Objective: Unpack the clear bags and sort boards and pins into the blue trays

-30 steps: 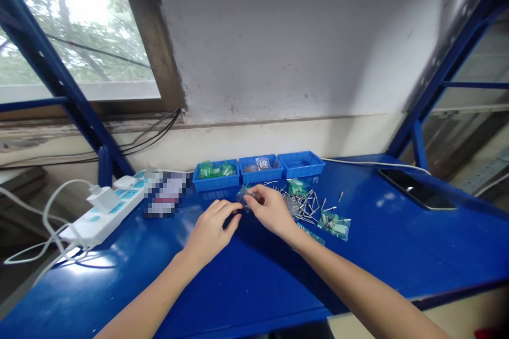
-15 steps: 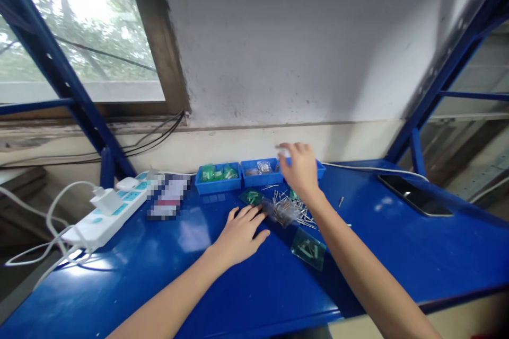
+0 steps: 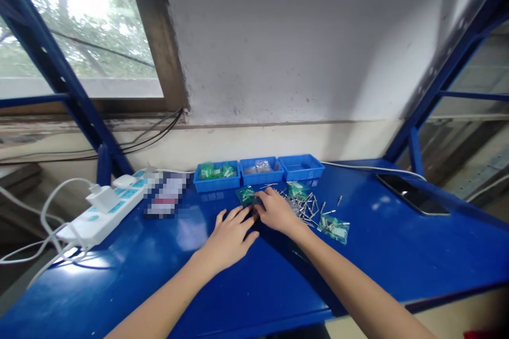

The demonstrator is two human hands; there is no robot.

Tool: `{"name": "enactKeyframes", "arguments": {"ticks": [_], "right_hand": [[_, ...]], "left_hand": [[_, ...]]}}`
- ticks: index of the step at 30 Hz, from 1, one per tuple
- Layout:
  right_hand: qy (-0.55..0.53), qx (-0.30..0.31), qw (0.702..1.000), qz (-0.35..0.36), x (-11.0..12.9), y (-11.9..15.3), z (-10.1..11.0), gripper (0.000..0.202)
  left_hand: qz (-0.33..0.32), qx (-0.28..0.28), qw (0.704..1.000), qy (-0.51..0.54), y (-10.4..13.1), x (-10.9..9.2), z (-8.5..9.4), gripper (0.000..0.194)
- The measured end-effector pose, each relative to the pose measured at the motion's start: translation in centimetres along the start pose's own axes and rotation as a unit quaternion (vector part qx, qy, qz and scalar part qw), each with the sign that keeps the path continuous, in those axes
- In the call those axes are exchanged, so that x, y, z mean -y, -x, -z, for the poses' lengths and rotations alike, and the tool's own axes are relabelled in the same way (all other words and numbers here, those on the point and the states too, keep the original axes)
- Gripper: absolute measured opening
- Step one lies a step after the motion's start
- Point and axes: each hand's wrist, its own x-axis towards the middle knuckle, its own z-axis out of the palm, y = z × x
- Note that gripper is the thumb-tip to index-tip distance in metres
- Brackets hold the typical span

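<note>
My left hand lies flat on the blue table, fingers spread, its fingertips close to my right hand. My right hand reaches in from the right with fingers bent down and drawn together; what they pinch is mostly hidden. Behind the left fingertips is a green packet. A heap of thin metal pins, resembling rivets, lies beside my right hand and is partly covered by it. Another green packet sits at the heap's far side, and a third green packet lies to its right.
Three blue trays stand along the wall: a left tray with green packets, a middle tray with clear bags, and a right tray. A white power strip and blurred-out item are left; a black phone is right.
My right hand has come down from over the right tray to the table, next to my left fingertips, and now covers the clear bag's place. My left hand has barely moved.
</note>
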Motion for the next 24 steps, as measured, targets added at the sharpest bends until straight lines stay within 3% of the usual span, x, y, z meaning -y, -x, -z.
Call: {"name": "enactKeyframes", "arguments": {"ticks": [8,11,14,17,20,22,24], "right_hand": [[-0.063,-0.017,0.997,-0.031,-0.8,-0.5,-0.1,0.033],[-0.1,-0.051,0.993,-0.031,-0.9,-0.7,0.2,0.022],[-0.126,-0.107,0.986,-0.024,-0.8,-0.7,1.1,0.017],[-0.164,-0.163,0.973,0.027,-0.3,-0.5,1.9,0.015],[-0.207,-0.188,0.951,0.129,0.5,0.1,1.7,0.015],[-0.213,-0.175,0.944,0.184,1.1,0.4,1.2,0.016],[-0.209,-0.158,0.943,0.206,1.4,0.6,0.6,0.018]], "left_hand": [[0.004,0.02,1.0,0.005,0.0,0.3,-0.2,0.044],[0.009,-0.014,0.999,0.028,-0.1,-0.1,0.0,0.039],[0.032,-0.066,0.989,0.125,-0.5,-0.6,0.3,0.033],[0.117,-0.087,0.936,0.321,-0.9,-0.7,0.9,0.041],[0.214,-0.071,0.825,0.518,-1.4,-0.3,1.3,0.048],[0.232,-0.082,0.768,0.591,-1.5,0.2,1.4,0.045],[0.225,-0.119,0.762,0.596,-1.6,0.6,1.4,0.037]]}}
